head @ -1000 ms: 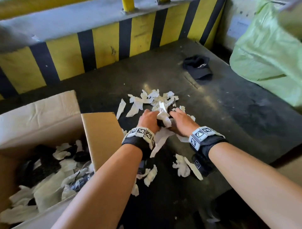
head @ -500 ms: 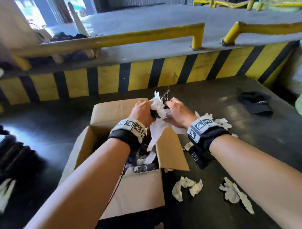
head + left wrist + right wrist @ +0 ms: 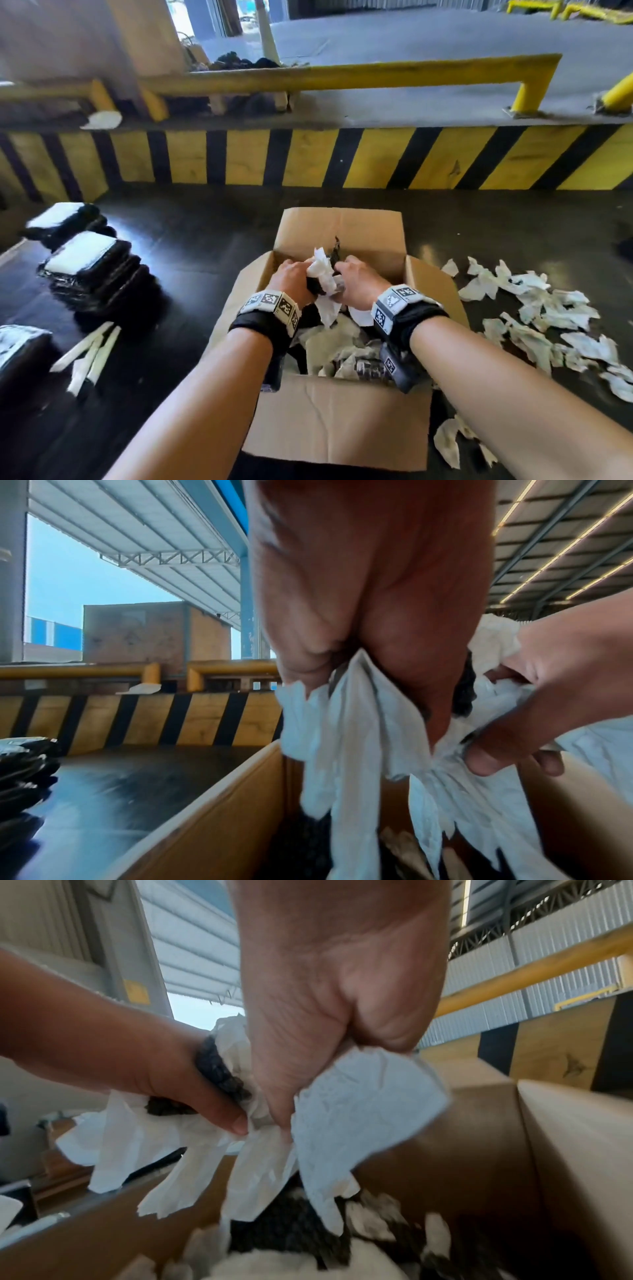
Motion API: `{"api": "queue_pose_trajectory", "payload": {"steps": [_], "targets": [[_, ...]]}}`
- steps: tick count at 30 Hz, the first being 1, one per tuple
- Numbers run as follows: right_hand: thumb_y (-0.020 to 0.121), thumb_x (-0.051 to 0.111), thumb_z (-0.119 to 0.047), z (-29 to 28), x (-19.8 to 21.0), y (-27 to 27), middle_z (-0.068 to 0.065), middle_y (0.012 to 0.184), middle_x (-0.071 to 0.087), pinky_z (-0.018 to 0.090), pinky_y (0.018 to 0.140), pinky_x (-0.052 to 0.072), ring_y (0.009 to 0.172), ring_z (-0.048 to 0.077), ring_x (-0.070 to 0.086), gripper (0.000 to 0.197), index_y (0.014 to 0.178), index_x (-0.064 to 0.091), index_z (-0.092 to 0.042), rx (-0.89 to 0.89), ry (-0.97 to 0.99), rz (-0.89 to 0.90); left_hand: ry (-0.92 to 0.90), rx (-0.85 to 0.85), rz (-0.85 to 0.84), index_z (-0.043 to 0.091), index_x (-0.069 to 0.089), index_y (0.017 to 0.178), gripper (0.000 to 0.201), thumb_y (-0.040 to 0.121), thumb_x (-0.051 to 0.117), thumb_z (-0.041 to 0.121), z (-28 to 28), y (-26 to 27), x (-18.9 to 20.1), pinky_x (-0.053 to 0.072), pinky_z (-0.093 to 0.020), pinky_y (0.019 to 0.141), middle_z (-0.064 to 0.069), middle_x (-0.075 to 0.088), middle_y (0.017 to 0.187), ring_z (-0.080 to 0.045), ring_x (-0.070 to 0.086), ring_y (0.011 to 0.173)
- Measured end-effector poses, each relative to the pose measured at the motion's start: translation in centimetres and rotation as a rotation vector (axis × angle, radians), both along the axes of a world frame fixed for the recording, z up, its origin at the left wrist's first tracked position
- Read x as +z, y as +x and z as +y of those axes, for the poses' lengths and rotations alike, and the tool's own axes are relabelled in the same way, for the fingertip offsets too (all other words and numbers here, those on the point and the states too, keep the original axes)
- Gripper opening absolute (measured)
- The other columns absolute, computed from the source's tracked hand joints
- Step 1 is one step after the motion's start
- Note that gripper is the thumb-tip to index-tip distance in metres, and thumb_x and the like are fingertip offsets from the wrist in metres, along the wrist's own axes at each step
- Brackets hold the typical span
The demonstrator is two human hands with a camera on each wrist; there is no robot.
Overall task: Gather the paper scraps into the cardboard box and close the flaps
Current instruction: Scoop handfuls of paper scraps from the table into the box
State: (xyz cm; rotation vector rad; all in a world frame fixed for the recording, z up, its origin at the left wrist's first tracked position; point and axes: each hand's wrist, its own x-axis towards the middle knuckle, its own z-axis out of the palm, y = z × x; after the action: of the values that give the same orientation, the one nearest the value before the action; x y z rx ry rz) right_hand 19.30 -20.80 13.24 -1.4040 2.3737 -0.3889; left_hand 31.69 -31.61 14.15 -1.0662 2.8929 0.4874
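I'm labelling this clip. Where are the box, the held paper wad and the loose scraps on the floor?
box (image 3: 337, 416), head view, near flap.
paper wad (image 3: 322, 270), head view, crumpled top between the hands.
loose scraps (image 3: 544, 318), head view, pile right of the box.

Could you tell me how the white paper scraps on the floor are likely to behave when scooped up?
The torn white paper scraps probably feel light and floppy: the held ones droop limply. Being small and loose, some would likely slip between the fingers.

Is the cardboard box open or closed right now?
Open: the cardboard box has its flaps spread outward, with paper scraps visible inside.
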Motion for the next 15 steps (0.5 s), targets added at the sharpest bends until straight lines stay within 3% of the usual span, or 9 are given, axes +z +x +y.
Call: {"api": "queue_pose_trajectory", "payload": {"steps": [2, 5, 6, 8, 11, 13, 15], "targets": [[0.082, 0.074, -0.028, -0.7, -2.0, -0.7, 0.007, 0.119, 0.046, 0.041, 0.094, 0.050, 0.108, 0.030, 0.057, 0.043, 0.118, 0.056, -0.012, 0.002, 0.092, 0.006, 0.094, 0.028, -0.082, 0.031, 0.053, 0.129, 0.059, 0.075, 0.076, 0.038, -0.8, -0.2, -2.0, 0.046, -0.039, 0.101, -0.009, 0.061, 0.118, -0.029, 0.054, 0.119], [0.080, 0.071, -0.029, -1.1, -4.7, -2.4, 0.010, 0.131, 0.041, 0.049, 0.099, 0.048, 0.119, 0.039, 0.050, 0.055, 0.130, 0.051, -0.015, 0.020, 0.306, -0.015, 0.197, 0.028, -0.250, 0.036, 0.031, 0.150, 0.105, 0.063, 0.087, 0.050, -1.7, -0.2, -4.1, 0.040, -0.050, 0.108, -0.011, 0.042, 0.139, -0.040, 0.045, 0.128], [0.081, 0.070, -0.029, -1.0, -5.3, -3.1, 0.010, 0.136, 0.039, 0.050, 0.099, 0.048, 0.122, 0.041, 0.048, 0.060, 0.135, 0.048, -0.018, 0.028, 0.394, -0.017, 0.216, 0.003, -0.324, 0.040, 0.028, 0.151, 0.111, 0.059, 0.089, 0.054, -2.1, -0.2, -4.5, 0.038, -0.053, 0.110, -0.012, 0.034, 0.147, -0.042, 0.040, 0.132], [0.084, 0.066, -0.026, -1.2, -5.9, -4.5, 0.008, 0.142, 0.035, 0.049, 0.100, 0.048, 0.126, 0.042, 0.046, 0.062, 0.143, 0.044, -0.024, 0.013, 0.484, -0.017, 0.265, -0.037, -0.427, 0.053, 0.026, 0.149, 0.114, 0.053, 0.086, 0.065, -3.3, -0.3, -4.6, 0.031, -0.058, 0.114, -0.011, 0.012, 0.162, -0.044, 0.024, 0.144], [0.090, 0.050, -0.026, -2.1, -5.3, -5.6, 0.007, 0.140, 0.040, 0.051, 0.100, 0.047, 0.124, 0.039, 0.049, 0.043, 0.133, 0.049, -0.024, -0.044, 0.347, -0.051, 0.308, -0.028, -0.400, 0.058, 0.015, 0.150, 0.102, 0.066, 0.067, 0.081, -5.0, -0.8, -4.3, 0.017, -0.058, 0.120, -0.006, -0.008, 0.166, -0.041, 0.005, 0.151], [0.089, 0.050, -0.045, -3.1, -5.4, -5.6, 0.008, 0.143, 0.040, 0.051, 0.104, 0.043, 0.130, 0.039, 0.046, 0.052, 0.137, 0.044, -0.026, -0.077, 0.233, -0.102, 0.308, -0.005, -0.426, 0.055, 0.004, 0.153, 0.098, 0.074, 0.054, 0.084, -5.5, -1.7, -5.0, 0.015, -0.056, 0.121, -0.005, -0.012, 0.166, -0.042, 0.005, 0.151], [0.074, 0.059, -0.072, -3.9, -5.8, -5.2, 0.007, 0.158, 0.024, 0.053, 0.112, 0.036, 0.143, 0.040, 0.032, 0.089, 0.149, 0.027, -0.036, -0.029, 0.298, -0.197, 0.298, -0.011, -0.509, 0.052, -0.010, 0.152, 0.114, 0.068, 0.058, 0.087, -5.6, -2.3, -6.4, 0.018, -0.057, 0.120, -0.008, -0.016, 0.166, -0.044, 0.008, 0.151]]}}
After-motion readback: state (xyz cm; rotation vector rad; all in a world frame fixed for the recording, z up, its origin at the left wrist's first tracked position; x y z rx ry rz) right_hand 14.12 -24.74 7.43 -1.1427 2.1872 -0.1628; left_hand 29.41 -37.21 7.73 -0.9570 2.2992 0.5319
